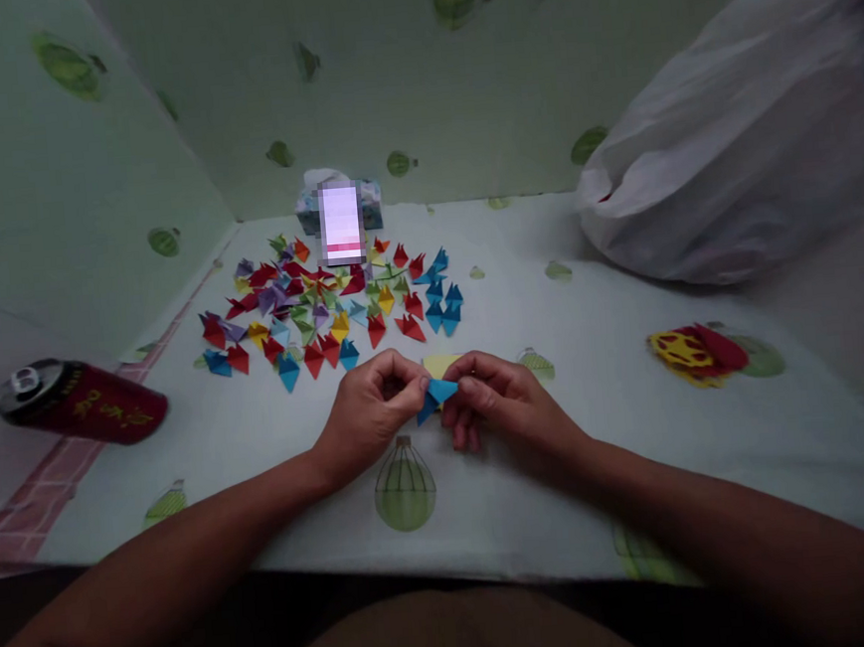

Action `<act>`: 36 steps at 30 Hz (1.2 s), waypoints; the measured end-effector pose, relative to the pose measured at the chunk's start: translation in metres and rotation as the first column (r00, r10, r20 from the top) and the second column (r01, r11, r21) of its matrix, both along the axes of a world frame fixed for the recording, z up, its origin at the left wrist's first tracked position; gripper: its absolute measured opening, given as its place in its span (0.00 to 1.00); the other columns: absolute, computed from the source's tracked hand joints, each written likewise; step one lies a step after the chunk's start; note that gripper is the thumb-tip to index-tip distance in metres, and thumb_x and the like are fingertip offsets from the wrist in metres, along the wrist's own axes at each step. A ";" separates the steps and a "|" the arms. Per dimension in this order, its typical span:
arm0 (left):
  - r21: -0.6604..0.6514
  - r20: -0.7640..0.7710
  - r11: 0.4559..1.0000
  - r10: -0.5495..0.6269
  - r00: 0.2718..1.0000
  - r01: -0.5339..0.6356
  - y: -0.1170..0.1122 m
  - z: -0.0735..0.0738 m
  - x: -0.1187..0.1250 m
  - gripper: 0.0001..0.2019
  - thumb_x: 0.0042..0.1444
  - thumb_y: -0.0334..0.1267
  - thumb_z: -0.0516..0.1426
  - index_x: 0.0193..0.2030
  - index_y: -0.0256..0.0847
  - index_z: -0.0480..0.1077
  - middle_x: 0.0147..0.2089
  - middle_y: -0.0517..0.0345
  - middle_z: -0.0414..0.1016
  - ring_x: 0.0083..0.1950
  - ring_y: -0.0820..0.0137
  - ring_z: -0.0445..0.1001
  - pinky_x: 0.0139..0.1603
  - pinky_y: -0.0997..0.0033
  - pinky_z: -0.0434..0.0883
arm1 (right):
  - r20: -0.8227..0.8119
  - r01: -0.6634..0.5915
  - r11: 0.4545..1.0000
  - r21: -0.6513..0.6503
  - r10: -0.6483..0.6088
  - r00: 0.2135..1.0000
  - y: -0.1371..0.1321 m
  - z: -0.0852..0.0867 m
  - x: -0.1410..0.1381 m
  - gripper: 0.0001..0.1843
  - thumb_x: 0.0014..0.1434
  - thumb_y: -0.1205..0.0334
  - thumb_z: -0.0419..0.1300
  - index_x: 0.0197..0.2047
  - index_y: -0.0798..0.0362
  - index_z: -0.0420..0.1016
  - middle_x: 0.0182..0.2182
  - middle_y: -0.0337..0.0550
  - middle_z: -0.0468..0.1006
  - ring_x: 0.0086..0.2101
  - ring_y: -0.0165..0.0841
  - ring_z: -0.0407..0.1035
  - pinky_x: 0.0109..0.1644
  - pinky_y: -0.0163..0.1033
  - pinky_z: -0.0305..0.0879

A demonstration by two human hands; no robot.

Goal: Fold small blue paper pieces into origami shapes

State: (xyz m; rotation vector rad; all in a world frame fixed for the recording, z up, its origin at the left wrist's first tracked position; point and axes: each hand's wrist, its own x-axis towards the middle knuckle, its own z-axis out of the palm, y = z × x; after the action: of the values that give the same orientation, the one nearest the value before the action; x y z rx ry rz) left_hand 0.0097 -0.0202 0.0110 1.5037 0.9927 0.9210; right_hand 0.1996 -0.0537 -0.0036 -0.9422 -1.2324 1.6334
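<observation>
Between my two hands is a small folded piece of blue origami paper (441, 390). My left hand (379, 397) pinches its left side between thumb and fingers. At its right tip, my right hand (504, 398) grips it with thumb and forefinger, the other fingers curled below. Behind the hands lies yellow paper (441, 365) on the table, partly covered by them. Farther back spreads a group of many-coloured folded paper pieces (315, 358), among them several blue ones (444, 315) at the right edge of the group.
A phone with a lit, blurred screen (341, 221) leans on a tissue box (372, 205) at the back. To the left, a dark red can (83, 401) appears tilted. A white plastic bag (718, 161) stands at right, with a red and yellow item (693, 355) before it.
</observation>
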 end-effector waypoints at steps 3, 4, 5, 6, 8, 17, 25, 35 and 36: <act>-0.005 -0.007 1.000 -0.018 1.000 0.018 0.000 0.000 0.000 0.09 0.55 0.39 0.61 0.29 0.37 0.69 0.31 0.58 0.73 0.32 0.74 0.69 0.32 0.75 0.67 | 0.052 0.025 0.999 0.027 -0.026 0.998 0.001 -0.001 0.000 0.16 0.60 0.50 0.65 0.38 0.54 0.70 0.25 0.38 0.78 0.21 0.28 0.73 0.23 0.32 0.68; -0.014 -0.006 1.000 -0.027 1.000 0.027 0.000 0.000 0.000 0.09 0.55 0.39 0.61 0.29 0.37 0.69 0.31 0.58 0.73 0.31 0.75 0.68 0.32 0.75 0.67 | 0.065 0.036 0.999 0.031 -0.038 0.997 0.001 -0.001 0.000 0.16 0.60 0.50 0.65 0.37 0.54 0.70 0.25 0.38 0.78 0.20 0.27 0.72 0.23 0.32 0.68; -0.022 -0.002 0.999 -0.037 0.999 0.037 0.000 0.001 -0.001 0.09 0.55 0.40 0.61 0.29 0.37 0.69 0.30 0.59 0.73 0.30 0.75 0.68 0.31 0.75 0.67 | 0.072 0.047 0.998 0.034 -0.049 0.996 0.001 -0.001 -0.001 0.16 0.61 0.50 0.65 0.36 0.54 0.70 0.25 0.38 0.78 0.20 0.27 0.72 0.23 0.32 0.68; -0.030 0.003 0.998 -0.048 0.999 0.049 0.000 0.001 -0.001 0.09 0.55 0.40 0.61 0.30 0.37 0.69 0.29 0.60 0.72 0.29 0.76 0.68 0.31 0.75 0.67 | 0.076 0.055 0.998 0.034 -0.057 0.995 0.001 -0.001 -0.001 0.16 0.61 0.50 0.64 0.35 0.54 0.70 0.24 0.38 0.77 0.20 0.27 0.72 0.23 0.31 0.68; -0.042 0.019 0.996 -0.073 0.997 0.074 0.002 0.002 0.000 0.09 0.56 0.40 0.61 0.30 0.37 0.69 0.27 0.61 0.70 0.28 0.76 0.67 0.30 0.76 0.67 | 0.080 0.068 0.997 0.031 -0.070 0.994 0.001 0.000 -0.001 0.16 0.62 0.49 0.63 0.34 0.54 0.70 0.23 0.37 0.77 0.19 0.26 0.71 0.22 0.31 0.68; -0.121 0.013 0.984 -0.130 0.991 0.131 0.004 0.007 0.001 0.07 0.55 0.39 0.61 0.35 0.37 0.75 0.26 0.62 0.72 0.27 0.75 0.68 0.31 0.75 0.68 | 0.118 0.080 0.994 0.070 -0.088 0.989 0.000 0.000 0.000 0.15 0.64 0.52 0.61 0.32 0.54 0.70 0.23 0.37 0.77 0.19 0.26 0.71 0.23 0.31 0.68; -0.218 0.070 0.971 -0.085 0.994 0.098 0.006 0.001 0.000 0.10 0.53 0.41 0.64 0.30 0.36 0.74 0.24 0.63 0.71 0.26 0.77 0.66 0.30 0.76 0.65 | 0.063 0.044 0.999 0.015 -0.044 0.997 0.002 0.003 0.003 0.18 0.63 0.49 0.62 0.31 0.54 0.69 0.23 0.38 0.78 0.19 0.27 0.73 0.23 0.32 0.70; -0.203 0.062 0.977 -0.047 0.997 0.059 0.007 -0.001 0.000 0.11 0.52 0.43 0.65 0.31 0.36 0.75 0.24 0.62 0.72 0.26 0.76 0.67 0.31 0.75 0.65 | -0.009 0.081 0.995 -0.051 -0.082 0.997 0.004 0.000 0.004 0.17 0.64 0.48 0.60 0.35 0.54 0.71 0.23 0.39 0.79 0.19 0.28 0.72 0.22 0.32 0.69; -0.200 0.063 0.978 -0.044 0.997 0.056 0.007 -0.002 0.000 0.11 0.52 0.43 0.65 0.31 0.36 0.75 0.24 0.62 0.72 0.26 0.76 0.67 0.31 0.75 0.65 | -0.011 0.078 0.996 -0.053 -0.079 0.997 0.004 0.000 0.004 0.17 0.64 0.48 0.60 0.35 0.54 0.71 0.23 0.39 0.79 0.19 0.28 0.72 0.21 0.32 0.69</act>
State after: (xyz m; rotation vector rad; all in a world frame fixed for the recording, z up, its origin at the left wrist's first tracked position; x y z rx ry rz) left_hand 0.0093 -0.0132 0.0094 1.3189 0.9708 0.7991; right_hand 0.2032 -0.0496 -0.0040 -0.9992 -1.1344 1.6143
